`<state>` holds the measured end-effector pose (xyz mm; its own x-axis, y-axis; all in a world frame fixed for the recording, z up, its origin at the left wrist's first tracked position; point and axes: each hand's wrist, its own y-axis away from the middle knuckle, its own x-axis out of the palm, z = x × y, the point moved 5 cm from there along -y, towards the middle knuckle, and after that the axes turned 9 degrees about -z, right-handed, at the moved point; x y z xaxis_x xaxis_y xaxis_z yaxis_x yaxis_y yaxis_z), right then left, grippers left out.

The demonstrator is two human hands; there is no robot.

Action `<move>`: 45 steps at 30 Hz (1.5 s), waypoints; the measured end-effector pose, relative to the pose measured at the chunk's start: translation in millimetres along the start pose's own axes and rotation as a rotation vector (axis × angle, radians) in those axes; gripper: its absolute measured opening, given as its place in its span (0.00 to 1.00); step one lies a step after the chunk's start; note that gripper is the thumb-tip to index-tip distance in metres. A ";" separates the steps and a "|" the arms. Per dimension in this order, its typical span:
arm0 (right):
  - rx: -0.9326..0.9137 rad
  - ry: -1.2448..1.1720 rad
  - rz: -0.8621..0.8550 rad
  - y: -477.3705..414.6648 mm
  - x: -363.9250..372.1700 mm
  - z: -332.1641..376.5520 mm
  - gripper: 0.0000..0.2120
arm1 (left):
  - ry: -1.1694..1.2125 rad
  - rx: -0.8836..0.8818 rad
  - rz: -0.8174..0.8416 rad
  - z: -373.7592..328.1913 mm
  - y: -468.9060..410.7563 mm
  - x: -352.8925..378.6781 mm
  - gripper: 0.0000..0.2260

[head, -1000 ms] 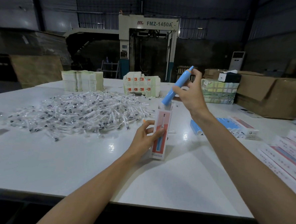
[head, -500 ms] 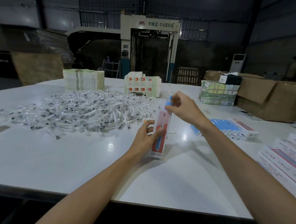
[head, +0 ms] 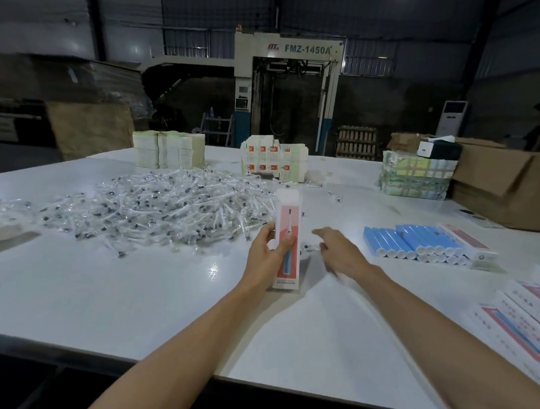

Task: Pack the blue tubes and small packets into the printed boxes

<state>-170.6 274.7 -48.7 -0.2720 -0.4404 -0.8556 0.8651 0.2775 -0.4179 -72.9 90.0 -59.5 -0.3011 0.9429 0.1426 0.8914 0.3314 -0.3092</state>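
Box [head: 287, 234] stood upright on the worktop [head: 130, 290], left hand [head: 261, 251] fingers wrapped around it, probably keeping its mouth up for filling; right hand [head: 341, 254], fingers loosely spread and empty, reached toward a small packet [head: 307, 247] beside it.

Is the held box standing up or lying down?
Standing up: the printed box is on end, long side upward, left hand gripping its middle.

Bare, slender forearms end in left hand [head: 264, 252] and right hand [head: 345, 255].
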 end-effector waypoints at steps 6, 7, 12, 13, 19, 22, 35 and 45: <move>-0.203 0.324 -0.052 6.6 19.6 3.2 0.14 | 0.022 -0.008 -0.005 0.9 -4.2 1.3 0.14; -0.238 0.369 -0.064 7.3 18.5 4.7 0.12 | 0.022 -0.014 -0.004 1.0 -5.0 2.1 0.14; -0.241 0.389 -0.105 19.7 7.7 3.3 0.08 | 0.031 0.000 0.002 -3.2 -3.7 3.4 0.13; -0.166 0.268 -0.170 20.8 -1.1 1.8 0.06 | 0.035 0.000 0.002 -4.1 -3.6 3.4 0.14; 0.212 -0.623 -0.671 13.3 -95.9 8.6 0.05 | 0.002 0.005 0.047 -7.3 -0.5 7.9 0.20; 0.142 -1.046 -0.697 9.4 -139.9 34.3 0.16 | 0.013 0.020 0.083 -7.5 1.6 12.0 0.18; -0.055 -0.639 -0.465 -4.8 -144.2 87.2 0.12 | 0.060 -0.010 0.108 -11.8 6.6 13.0 0.17; -0.141 -0.308 -0.352 -1.6 -135.2 77.5 0.08 | 0.012 0.004 0.100 -14.6 8.3 13.1 0.20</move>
<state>-102.6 267.7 91.3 -0.3816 -0.7548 -0.5336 0.6721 0.1697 -0.7208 -64.5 104.6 -46.5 -0.2062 0.9708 0.1224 0.9155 0.2356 -0.3260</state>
